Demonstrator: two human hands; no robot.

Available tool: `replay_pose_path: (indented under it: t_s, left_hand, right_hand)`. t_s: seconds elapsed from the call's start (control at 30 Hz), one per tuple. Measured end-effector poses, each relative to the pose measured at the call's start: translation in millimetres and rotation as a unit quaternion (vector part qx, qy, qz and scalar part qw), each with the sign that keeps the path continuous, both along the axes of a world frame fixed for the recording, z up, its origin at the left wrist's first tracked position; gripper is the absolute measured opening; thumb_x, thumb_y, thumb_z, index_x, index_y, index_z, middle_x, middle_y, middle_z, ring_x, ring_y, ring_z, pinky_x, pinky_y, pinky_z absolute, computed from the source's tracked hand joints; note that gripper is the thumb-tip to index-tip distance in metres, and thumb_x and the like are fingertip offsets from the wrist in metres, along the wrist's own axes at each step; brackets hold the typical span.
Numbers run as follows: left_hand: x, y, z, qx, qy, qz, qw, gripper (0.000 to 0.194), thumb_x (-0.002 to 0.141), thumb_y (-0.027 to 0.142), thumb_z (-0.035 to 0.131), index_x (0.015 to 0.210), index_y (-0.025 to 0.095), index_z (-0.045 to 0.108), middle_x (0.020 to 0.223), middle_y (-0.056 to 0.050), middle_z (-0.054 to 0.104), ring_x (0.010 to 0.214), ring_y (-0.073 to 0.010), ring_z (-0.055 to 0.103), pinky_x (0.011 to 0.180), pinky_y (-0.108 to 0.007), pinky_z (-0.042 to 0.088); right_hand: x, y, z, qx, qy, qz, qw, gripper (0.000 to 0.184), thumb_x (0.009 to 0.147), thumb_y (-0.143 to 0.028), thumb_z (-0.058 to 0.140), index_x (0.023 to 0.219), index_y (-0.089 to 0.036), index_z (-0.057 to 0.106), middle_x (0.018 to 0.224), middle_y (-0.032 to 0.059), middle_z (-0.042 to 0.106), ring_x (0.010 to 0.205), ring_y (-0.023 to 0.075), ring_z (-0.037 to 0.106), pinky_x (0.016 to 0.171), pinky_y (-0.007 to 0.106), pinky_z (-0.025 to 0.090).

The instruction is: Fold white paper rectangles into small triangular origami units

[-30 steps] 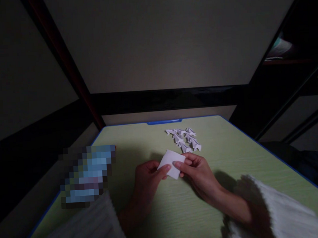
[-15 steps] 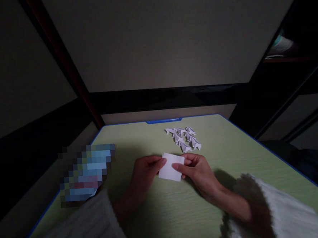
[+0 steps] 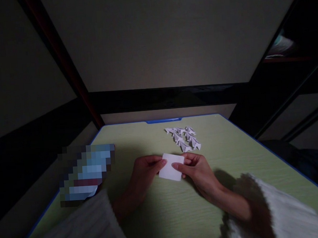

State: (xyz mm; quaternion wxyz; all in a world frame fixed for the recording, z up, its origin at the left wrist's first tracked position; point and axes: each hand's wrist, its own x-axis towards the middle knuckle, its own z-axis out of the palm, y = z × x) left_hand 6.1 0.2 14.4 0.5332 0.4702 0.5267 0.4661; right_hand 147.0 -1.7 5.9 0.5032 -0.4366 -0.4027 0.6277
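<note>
A small white square of paper (image 3: 171,172) is held up in front of me between both hands, above the table. My left hand (image 3: 146,170) pinches its upper left edge, thumb on the face and fingers behind. On the other side, my right hand (image 3: 198,168) grips the right edge, its thumb lying across the paper's face. The fingers behind the paper are partly hidden. Just beyond the hands lies a cluster of several folded white paper pieces (image 3: 184,145), pointed and pleated, resting close together on the table.
The light green table (image 3: 219,144) has a blue rim and a blue handle-like strip (image 3: 163,121) at its far edge. At the left lies a pixelated, bluish object (image 3: 94,166) that I cannot make out. A panelled wall (image 3: 159,40) stands behind the table.
Almost nothing moves. The paper's upper left corner now looks like a single edge, where a second layer showed slightly before. Both hands keep their grip and place.
</note>
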Motion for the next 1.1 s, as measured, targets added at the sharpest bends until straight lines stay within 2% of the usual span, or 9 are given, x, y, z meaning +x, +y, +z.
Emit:
replay_pose_path:
  t_s: [0.5,0.77,0.93,1.1]
  left_hand:
    - [-1.0,-0.8,-1.6,-0.005,-0.018,-0.028,0.999,0.015,0.058,0.026,0.062,0.061,0.012,0.064,0.051,0.0,0.059,0.05,-0.011,0.05,0.048,-0.02,0.036]
    - [0.5,-0.1,1.0,-0.014,-0.008,-0.012,1.0,0.014,0.055,0.025,0.063,0.057,0.011,0.064,0.049,0.0,0.059,0.047,-0.0108,0.049,0.045,-0.02,0.035]
    - [-0.1,-0.2,0.0,-0.017,-0.018,-0.025,0.999,0.014,0.055,0.026,0.063,0.057,0.012,0.064,0.049,0.0,0.059,0.051,-0.0129,0.052,0.049,-0.022,0.038]
    - [0.3,-1.4,-0.6,-0.016,-0.035,-0.029,0.999,0.014,0.056,0.024,0.063,0.05,0.012,0.061,0.047,0.001,0.058,0.048,-0.0108,0.051,0.051,-0.021,0.039]
  right_hand:
    - [0.4,0.8,-1.1,0.005,0.004,0.003,1.0,0.019,0.05,-0.018,0.07,0.052,-0.012,0.052,0.042,-0.0053,0.052,0.037,0.0028,0.04,0.038,0.016,0.026]
    - [0.4,1.3,-1.0,0.017,-0.01,-0.002,1.0,0.02,0.049,-0.019,0.071,0.051,-0.013,0.052,0.041,-0.0054,0.051,0.036,0.0035,0.04,0.037,0.017,0.025]
    - [-0.3,0.0,-0.2,0.005,-0.005,-0.009,1.0,0.021,0.048,-0.02,0.072,0.051,-0.013,0.052,0.044,-0.0043,0.053,0.037,0.0043,0.042,0.037,0.017,0.028]
    - [-0.3,-2.0,1.5,0.009,0.004,-0.033,0.999,0.023,0.048,-0.022,0.072,0.051,-0.013,0.05,0.046,-0.0043,0.054,0.04,0.0054,0.044,0.04,0.018,0.031]
